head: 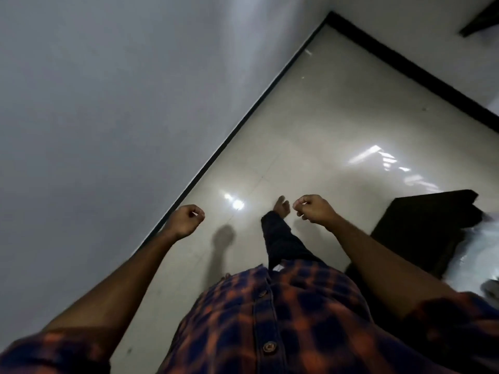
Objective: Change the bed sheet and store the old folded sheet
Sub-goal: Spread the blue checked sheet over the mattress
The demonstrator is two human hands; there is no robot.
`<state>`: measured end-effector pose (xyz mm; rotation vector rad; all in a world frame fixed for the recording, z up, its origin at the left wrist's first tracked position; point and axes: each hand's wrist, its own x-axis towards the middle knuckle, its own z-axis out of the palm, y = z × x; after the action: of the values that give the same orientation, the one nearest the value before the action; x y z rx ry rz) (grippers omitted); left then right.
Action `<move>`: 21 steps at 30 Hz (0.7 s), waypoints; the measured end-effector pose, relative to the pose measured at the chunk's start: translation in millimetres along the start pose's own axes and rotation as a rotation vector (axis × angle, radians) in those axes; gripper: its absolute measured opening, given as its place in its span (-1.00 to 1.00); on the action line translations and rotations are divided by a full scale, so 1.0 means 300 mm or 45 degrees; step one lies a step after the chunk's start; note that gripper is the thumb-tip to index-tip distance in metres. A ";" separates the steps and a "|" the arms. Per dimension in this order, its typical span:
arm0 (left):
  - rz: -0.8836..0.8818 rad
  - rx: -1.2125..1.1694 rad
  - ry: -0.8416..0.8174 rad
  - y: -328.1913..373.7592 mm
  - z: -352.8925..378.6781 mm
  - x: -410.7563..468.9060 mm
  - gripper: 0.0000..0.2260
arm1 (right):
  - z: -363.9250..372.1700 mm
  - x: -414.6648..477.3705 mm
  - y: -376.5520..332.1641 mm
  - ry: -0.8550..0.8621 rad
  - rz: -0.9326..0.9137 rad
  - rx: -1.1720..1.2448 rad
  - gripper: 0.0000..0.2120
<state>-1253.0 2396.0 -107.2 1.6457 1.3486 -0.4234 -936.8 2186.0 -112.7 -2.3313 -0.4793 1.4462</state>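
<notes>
Fingers (197, 212) of left hand (186, 220) and right hand (314, 208) in tight, empty fists.

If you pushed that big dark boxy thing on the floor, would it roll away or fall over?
Probably neither. The dark boxy thing looks broad and flat-topped with square corners, so rolling or tipping seems unlikely. It looks bulky, so it is likely heavy. The glossy floor might let it slide a little.

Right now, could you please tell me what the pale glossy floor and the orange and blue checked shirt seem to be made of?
Pale glossy floor: probably polished ceramic or stone tile; mirrors lights and shows joint lines. Orange and blue checked shirt: woven cloth, likely cotton; matte, buttoned.
</notes>
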 end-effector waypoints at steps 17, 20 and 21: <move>0.577 0.423 -0.366 1.719 0.153 0.810 -0.90 | -1.096 0.496 0.135 0.366 0.342 0.661 -0.88; 0.625 0.503 -0.481 1.980 0.248 0.916 -0.91 | -1.257 0.551 0.165 0.470 0.411 0.801 -0.85; 0.631 0.539 -0.522 2.066 0.286 0.944 -0.91 | -1.309 0.560 0.176 0.520 0.449 0.880 -0.85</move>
<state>-576.7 2514.3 -90.5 2.0224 0.5405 -0.7296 -506.9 2170.2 -105.7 -2.0822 0.4931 0.9868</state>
